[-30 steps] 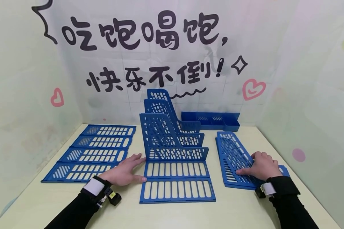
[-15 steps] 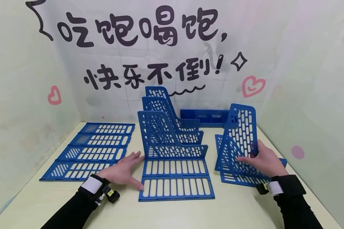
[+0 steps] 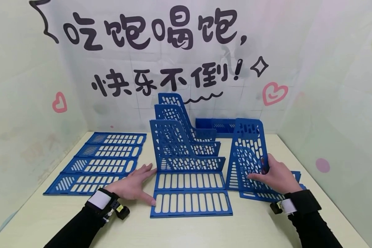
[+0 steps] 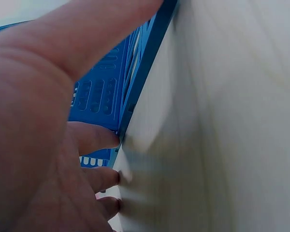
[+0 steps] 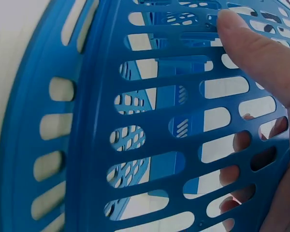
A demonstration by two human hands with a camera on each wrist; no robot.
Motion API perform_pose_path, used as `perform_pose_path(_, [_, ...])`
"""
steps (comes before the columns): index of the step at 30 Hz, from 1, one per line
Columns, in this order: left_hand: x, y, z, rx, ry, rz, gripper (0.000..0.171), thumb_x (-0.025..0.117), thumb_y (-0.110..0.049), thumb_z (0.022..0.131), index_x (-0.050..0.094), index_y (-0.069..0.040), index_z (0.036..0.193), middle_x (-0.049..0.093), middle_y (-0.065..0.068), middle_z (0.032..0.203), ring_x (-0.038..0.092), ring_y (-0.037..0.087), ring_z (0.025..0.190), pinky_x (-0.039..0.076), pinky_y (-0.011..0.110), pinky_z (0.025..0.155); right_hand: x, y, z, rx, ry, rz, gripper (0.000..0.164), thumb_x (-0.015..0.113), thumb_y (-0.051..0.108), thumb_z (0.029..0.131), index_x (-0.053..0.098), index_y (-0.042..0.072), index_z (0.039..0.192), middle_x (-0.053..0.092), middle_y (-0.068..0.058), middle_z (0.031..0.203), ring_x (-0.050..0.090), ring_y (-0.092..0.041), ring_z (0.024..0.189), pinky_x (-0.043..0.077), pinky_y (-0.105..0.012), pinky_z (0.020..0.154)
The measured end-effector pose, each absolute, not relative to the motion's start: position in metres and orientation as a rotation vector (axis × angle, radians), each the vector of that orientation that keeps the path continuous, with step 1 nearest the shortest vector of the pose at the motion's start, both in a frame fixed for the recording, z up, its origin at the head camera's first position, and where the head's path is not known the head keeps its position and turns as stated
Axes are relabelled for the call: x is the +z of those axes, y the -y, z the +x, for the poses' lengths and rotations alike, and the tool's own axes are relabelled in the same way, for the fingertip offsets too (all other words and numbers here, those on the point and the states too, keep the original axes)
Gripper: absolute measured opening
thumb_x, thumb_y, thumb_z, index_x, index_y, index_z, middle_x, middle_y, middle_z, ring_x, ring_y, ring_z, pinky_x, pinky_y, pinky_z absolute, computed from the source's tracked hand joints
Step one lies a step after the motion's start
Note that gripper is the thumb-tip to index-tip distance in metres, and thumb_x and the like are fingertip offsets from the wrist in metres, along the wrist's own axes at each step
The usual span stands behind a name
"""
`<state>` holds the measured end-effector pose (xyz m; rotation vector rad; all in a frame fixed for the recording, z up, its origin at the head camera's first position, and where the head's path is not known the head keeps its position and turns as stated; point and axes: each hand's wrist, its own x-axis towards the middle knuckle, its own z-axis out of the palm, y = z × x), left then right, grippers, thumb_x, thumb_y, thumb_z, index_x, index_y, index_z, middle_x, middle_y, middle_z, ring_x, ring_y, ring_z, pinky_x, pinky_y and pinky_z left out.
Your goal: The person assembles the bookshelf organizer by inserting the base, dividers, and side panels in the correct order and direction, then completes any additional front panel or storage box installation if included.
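A blue file rack stands in the middle of the head view, its several upright dividers point(image 3: 170, 137) fixed across the rear of a slotted base point(image 3: 192, 192). My left hand point(image 3: 130, 184) lies along the base's left edge, thumb at the front section and fingertips farther back. In the left wrist view its fingers point(image 4: 101, 179) are fairly straight against the blue edge. My right hand point(image 3: 280, 177) grips a loose perforated divider point(image 5: 99, 96) by its right side, thumb in front and fingers behind. That divider is tilted up, over another blue panel point(image 3: 257, 197) on the table.
Several blue slotted panels point(image 3: 94, 161) lie joined flat at the left. A blue compartment tray point(image 3: 204, 125) stands by the back wall, partly hidden behind the rack and the held divider. Printed sheets point(image 3: 117, 113) enclose the table point(image 3: 186, 234) at the back and sides.
My right hand has raised the divider from lying flat on the right-hand stack to a steep tilt, then brought it leftward toward the rack. My left thumb has shifted slightly toward the base's front.
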<state>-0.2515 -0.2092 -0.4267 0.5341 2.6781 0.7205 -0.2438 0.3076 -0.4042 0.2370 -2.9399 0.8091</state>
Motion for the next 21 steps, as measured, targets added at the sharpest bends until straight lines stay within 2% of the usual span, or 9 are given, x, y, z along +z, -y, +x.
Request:
perform_pose_path(4, [-0.427,0.210,-0.253,0.723,-2.664,0.541,0.135,0.098,-0.063,0.071,0.031,-0.009,0.174,0.013,0.026,0.183,0.005,0.054,0.169,0.008,0.084,0.128,-0.402,-0.306,-0.243,0.780,2.932,0.263,0.067,0.089,0.051,0.091,0.047,0.004,0.113,0.054,-0.004,0.081,0.055,-0.018,0.074,0.042,-0.031,0.066])
perform_pose_path(9, [-0.426,0.212,-0.253,0.701,-2.644,0.604,0.141,0.101,-0.062,0.066,0.028,-0.006,0.174,0.010,0.027,0.183,0.003,0.056,0.168,0.004,0.080,0.131,-0.395,-0.311,-0.237,0.754,2.948,0.413,0.050,0.086,0.038,0.096,0.055,0.005,0.116,0.065,0.000,0.088,0.059,-0.016,0.080,0.048,-0.030,0.071])
perform_pose_path(11, [-0.426,0.212,-0.253,0.690,-2.643,0.622,0.143,0.101,-0.062,0.065,0.027,-0.006,0.174,0.008,0.027,0.183,0.002,0.056,0.168,0.003,0.079,0.132,-0.390,-0.314,-0.234,0.735,2.957,0.475,0.038,0.084,0.031,0.099,0.060,0.007,0.116,0.070,0.002,0.094,0.061,-0.015,0.085,0.052,-0.030,0.075])
perform_pose_path(16, [-0.427,0.210,-0.251,0.699,-2.656,0.622,0.143,0.100,-0.064,0.065,0.027,-0.005,0.173,0.008,0.028,0.182,0.001,0.055,0.169,0.001,0.077,0.132,-0.388,-0.306,-0.231,0.742,2.918,0.652,0.007,0.079,0.018,0.102,0.075,0.015,0.107,0.079,0.006,0.101,0.072,-0.012,0.092,0.062,-0.032,0.083])
perform_pose_path(21, [-0.431,0.210,-0.251,0.747,-2.653,0.626,0.146,0.099,-0.069,0.062,0.029,-0.002,0.172,0.007,0.032,0.181,-0.001,0.058,0.167,-0.001,0.080,0.130,-0.395,-0.269,-0.234,0.737,2.833,0.901,0.008,0.076,0.016,0.104,0.081,0.019,0.109,0.084,0.006,0.105,0.080,-0.013,0.098,0.066,-0.032,0.086])
